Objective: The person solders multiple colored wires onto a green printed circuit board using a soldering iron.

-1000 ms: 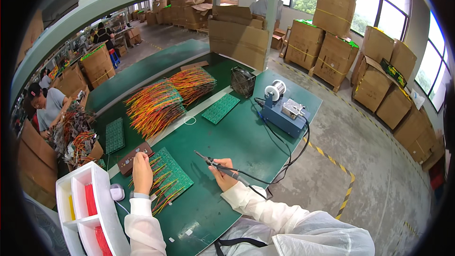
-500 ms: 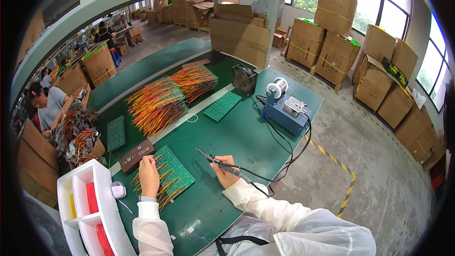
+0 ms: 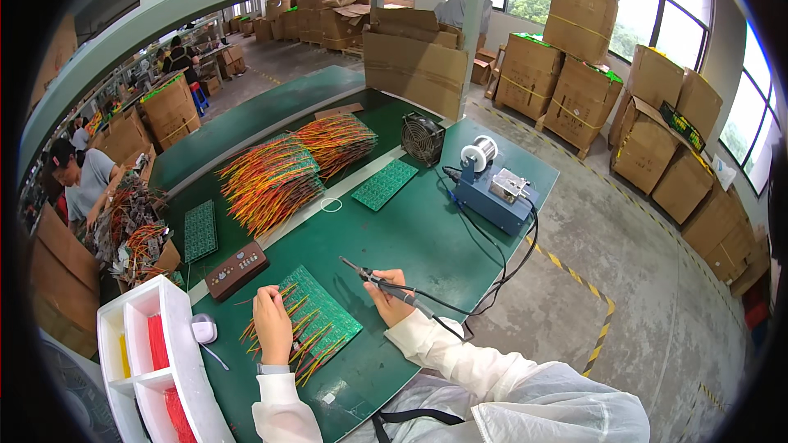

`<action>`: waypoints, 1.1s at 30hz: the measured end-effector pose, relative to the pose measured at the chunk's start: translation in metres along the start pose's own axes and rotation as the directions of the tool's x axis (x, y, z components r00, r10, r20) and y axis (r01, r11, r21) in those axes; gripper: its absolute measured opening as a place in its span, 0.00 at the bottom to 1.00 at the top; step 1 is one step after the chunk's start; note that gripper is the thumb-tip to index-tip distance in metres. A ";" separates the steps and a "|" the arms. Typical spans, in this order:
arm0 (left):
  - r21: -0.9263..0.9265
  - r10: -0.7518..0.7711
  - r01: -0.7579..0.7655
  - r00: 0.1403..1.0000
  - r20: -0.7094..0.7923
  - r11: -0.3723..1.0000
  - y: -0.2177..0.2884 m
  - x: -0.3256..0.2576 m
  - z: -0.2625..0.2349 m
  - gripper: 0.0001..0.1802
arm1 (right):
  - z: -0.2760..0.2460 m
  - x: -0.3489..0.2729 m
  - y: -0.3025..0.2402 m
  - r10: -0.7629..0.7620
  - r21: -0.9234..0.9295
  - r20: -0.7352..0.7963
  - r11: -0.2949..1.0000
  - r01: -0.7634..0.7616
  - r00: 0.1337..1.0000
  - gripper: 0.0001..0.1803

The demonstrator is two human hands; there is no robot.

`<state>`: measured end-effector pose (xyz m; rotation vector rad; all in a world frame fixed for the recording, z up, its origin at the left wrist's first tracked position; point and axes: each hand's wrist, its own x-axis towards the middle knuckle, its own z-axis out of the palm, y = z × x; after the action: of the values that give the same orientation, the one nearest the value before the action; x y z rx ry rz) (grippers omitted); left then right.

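Observation:
My left hand (image 3: 274,326) is closed at the left edge of a green circuit board (image 3: 330,305), among the red and yellow wires (image 3: 305,332) that stick out from its left and near parts. Whether a loose wire is also between those fingertips I cannot tell. In my right hand (image 3: 387,297) is a soldering iron (image 3: 361,269), held like a pen, its tip pointing up and left just past the board's far right side. Its black cable runs to a blue solder feeder station (image 3: 497,197) carrying a solder wire spool (image 3: 479,152).
Stacked wired boards (image 3: 275,176) lie farther back, beside a bare green board (image 3: 384,184) and a small fan (image 3: 423,138). A brown box (image 3: 237,271) and a white foam tray (image 3: 164,381) of wires stand at left. A co-worker (image 3: 78,180) sits beyond.
My left hand and the circuit board have shifted together a little to the right. The soldering iron and my right hand have stayed in place.

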<state>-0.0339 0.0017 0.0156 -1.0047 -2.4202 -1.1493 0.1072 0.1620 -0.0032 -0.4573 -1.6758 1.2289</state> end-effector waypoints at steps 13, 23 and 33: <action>-0.064 -0.024 0.025 1.000 0.005 0.998 0.007 -0.009 -0.003 0.03 | -0.001 0.002 -0.004 0.037 0.066 0.030 0.997 -0.039 0.999 0.13; -0.100 0.007 -0.003 0.999 0.045 0.995 0.004 -0.005 -0.008 0.03 | 0.000 -0.001 -0.005 -0.032 -0.015 0.015 0.999 0.032 0.999 0.14; -0.346 -0.106 0.087 0.994 -0.037 0.934 0.018 0.031 -0.027 0.04 | -0.005 0.009 -0.018 -0.130 -0.173 0.005 0.976 0.129 0.992 0.15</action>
<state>-0.0448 0.0034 0.0590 -0.9397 -2.2938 -1.6562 0.1111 0.1637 0.0172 -0.4495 -1.7861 0.9908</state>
